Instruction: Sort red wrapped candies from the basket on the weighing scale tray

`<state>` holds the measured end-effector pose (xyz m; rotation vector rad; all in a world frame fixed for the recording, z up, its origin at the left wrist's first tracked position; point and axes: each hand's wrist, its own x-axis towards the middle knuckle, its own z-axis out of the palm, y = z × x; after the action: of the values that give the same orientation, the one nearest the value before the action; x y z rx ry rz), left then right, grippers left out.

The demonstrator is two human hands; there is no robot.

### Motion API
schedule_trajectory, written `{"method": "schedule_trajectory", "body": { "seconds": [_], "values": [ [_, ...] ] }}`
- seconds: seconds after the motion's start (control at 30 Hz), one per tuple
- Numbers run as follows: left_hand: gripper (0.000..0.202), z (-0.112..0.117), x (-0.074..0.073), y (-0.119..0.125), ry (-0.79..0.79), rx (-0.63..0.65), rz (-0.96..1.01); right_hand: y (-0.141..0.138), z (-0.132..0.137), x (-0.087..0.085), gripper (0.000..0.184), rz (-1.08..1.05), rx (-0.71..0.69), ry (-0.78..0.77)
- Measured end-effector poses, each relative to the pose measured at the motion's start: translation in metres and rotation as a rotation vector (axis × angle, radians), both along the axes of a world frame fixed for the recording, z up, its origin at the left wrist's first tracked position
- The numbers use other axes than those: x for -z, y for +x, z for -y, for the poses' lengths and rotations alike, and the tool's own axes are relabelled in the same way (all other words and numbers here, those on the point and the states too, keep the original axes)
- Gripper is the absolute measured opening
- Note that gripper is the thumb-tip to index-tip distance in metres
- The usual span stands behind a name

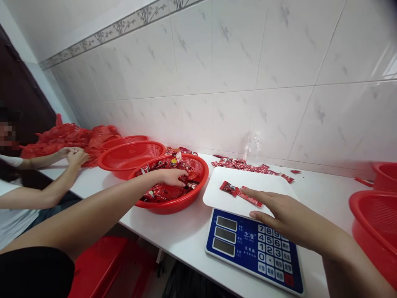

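Note:
My left hand (172,176) reaches into a red mesh basket (173,205) full of small red packets (164,192), its fingers curled down among them. What it grips is hidden. My right hand (273,209) lies flat and open at the near edge of the white pan (257,182) of a weighing scale, fingertips next to two red packets (240,192) on the pan. The scale's blue keypad panel (254,248) sits just below my right hand.
Two stacked red baskets (132,155) stand left of the full one, with red plastic bags (66,138) beyond. A co-worker's hands (74,155) work at the far left. Loose packets (245,164) and a clear bottle (253,149) sit by the wall. More red baskets (375,219) stand at right.

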<state>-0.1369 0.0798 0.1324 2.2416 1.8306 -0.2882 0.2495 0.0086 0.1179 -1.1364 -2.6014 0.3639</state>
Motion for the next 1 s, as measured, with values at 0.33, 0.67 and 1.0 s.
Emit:
{"method": "schedule_trajectory", "body": {
  "seconds": [0.33, 0.67, 1.0],
  "values": [
    [0.063, 0.007, 0.024, 0.014, 0.019, -0.023, -0.199, -0.014, -0.029, 0.024, 0.052, 0.111, 0.041, -0.102],
    [0.056, -0.004, 0.032, 0.027, 0.048, -0.126, -0.192, -0.002, -0.039, 0.019, 0.051, 0.198, 0.299, -0.028],
    [0.047, -0.023, 0.035, 0.005, 0.082, -0.057, -0.043, 0.011, -0.037, -0.002, 0.054, 0.054, 0.276, 0.065]
  ]
}}
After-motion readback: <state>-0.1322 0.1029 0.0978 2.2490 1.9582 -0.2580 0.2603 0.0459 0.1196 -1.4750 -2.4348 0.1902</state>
